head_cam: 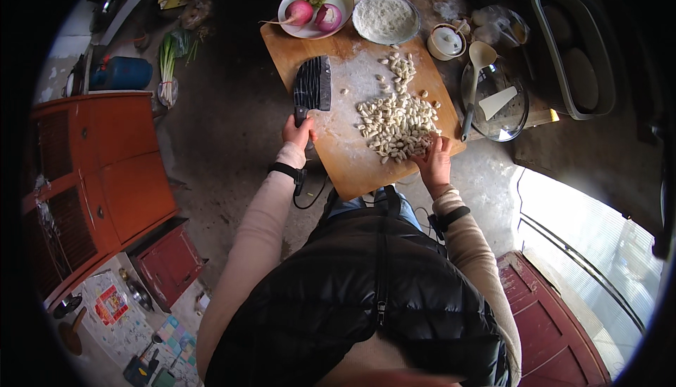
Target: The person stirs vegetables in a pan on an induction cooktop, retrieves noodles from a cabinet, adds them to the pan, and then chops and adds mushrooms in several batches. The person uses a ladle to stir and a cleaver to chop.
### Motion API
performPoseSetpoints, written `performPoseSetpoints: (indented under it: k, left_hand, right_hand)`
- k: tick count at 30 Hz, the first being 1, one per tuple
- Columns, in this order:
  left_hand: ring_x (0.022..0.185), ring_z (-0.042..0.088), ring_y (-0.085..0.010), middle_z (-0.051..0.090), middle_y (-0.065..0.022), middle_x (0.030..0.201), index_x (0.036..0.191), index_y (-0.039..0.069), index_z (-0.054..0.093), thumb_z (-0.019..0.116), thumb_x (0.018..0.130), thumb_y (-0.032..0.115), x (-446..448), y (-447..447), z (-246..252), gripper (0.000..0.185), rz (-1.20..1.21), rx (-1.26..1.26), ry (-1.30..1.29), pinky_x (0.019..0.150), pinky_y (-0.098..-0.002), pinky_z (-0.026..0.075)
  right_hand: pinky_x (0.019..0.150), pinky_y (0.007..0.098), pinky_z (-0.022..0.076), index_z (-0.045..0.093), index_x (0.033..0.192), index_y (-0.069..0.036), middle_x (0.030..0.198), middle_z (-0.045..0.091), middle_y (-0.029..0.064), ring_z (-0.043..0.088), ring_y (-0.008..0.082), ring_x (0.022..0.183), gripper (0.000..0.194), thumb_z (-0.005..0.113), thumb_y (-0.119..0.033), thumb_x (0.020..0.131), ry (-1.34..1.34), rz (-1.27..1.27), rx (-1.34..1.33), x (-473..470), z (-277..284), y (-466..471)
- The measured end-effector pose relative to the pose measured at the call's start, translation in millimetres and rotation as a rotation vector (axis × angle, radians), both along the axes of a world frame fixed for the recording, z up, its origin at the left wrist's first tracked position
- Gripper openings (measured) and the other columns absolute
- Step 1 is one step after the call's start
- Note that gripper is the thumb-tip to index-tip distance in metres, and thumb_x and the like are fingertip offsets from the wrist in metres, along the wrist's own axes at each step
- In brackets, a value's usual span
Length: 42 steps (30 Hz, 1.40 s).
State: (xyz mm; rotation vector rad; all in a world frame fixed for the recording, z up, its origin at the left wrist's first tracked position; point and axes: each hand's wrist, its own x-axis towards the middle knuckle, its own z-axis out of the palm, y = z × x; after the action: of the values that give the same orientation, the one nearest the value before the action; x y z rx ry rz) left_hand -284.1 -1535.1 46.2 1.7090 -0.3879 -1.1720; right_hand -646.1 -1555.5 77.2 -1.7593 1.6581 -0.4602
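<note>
My left hand [298, 132] grips the dark handle of a broad cleaver [312, 85] at the left edge of the wooden board [338, 160]. The blade points away from me over the floured surface. My right hand [436, 161] is at the near right edge of a heap of small floured dough pieces [398, 123]. Its thumb and fingers touch the heap, and whether any piece is between them is hidden. A smaller cluster of dough pieces [402, 70] lies farther up the board, with a few scattered singly.
Beyond the board's middle stand a bowl of flour [385, 17] and a plate [289, 1] of radish, onion and cabbage. To the right are a lidded pot [446, 42], a ladle [481, 57] and a glass lid [507, 117] under a white scraper [497, 103]. An orange cabinet [132, 191] stands left.
</note>
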Motion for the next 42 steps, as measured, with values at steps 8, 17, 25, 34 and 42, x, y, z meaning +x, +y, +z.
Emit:
performPoseSetpoints:
  k: [8, 17, 25, 34, 42]
  left_hand:
    - [0.041, 0.052, -0.0174, 0.056, -0.0066, 0.062, 0.088, 0.005, 0.050, 0.070, 0.084, 0.027, 35, -1, -44, 0.030, -0.183, 0.027, -0.915, 0.040, -0.0337, 0.044]
    - [0.041, 0.047, -0.0100, 0.051, -0.0008, 0.063, 0.095, 0.008, 0.050, 0.069, 0.087, 0.027, -11, 49, -32, 0.028, -0.247, 0.082, -0.371, 0.037, -0.0276, 0.040]
    - [0.072, 0.063, -0.0398, 0.065, -0.0212, 0.079, 0.096, 0.002, 0.055, 0.070, 0.082, 0.031, -42, 59, -10, 0.035, -0.448, 0.006, -0.850, 0.061, -0.0458, 0.050]
    - [0.075, 0.062, -0.0434, 0.064, -0.0228, 0.078, 0.090, 0.003, 0.052, 0.069, 0.082, 0.030, -85, 42, 1, 0.034, -0.407, 0.037, -0.790, 0.064, -0.0500, 0.048]
    - [0.075, 0.062, -0.0430, 0.063, -0.0221, 0.079, 0.091, 0.003, 0.052, 0.070, 0.081, 0.029, -102, 36, 0, 0.033, -0.436, -0.034, -0.753, 0.064, -0.0483, 0.048]
  right_hand:
    - [0.091, 0.0406, 0.0492, 0.023, 0.147, -0.003, 0.127, 0.033, 0.0220, 0.052, 0.0382, 0.108, 0.111, 0.089, -0.014, 0.057, -0.018, -0.055, 0.036, -5, -4, -2]
    - [0.095, 0.0417, 0.0471, 0.020, 0.148, -0.002, 0.124, 0.034, 0.0228, 0.050, 0.0416, 0.110, 0.115, 0.088, -0.013, 0.056, -0.017, -0.078, -0.002, -8, -8, -12]
    - [0.082, 0.0349, 0.0550, 0.031, 0.142, -0.003, 0.121, 0.037, 0.0194, 0.054, 0.0329, 0.102, 0.098, 0.083, -0.006, 0.060, -0.078, -0.053, -0.021, 7, -28, -21]
    - [0.087, 0.0373, 0.0524, 0.029, 0.143, 0.001, 0.121, 0.038, 0.0236, 0.052, 0.0382, 0.104, 0.086, 0.068, 0.003, 0.066, -0.262, -0.100, 0.044, 45, -24, -34]
    - [0.084, 0.0374, 0.0519, 0.030, 0.143, -0.001, 0.117, 0.041, 0.0234, 0.052, 0.0381, 0.100, 0.084, 0.065, 0.002, 0.067, -0.250, -0.097, -0.006, 51, -22, -37]
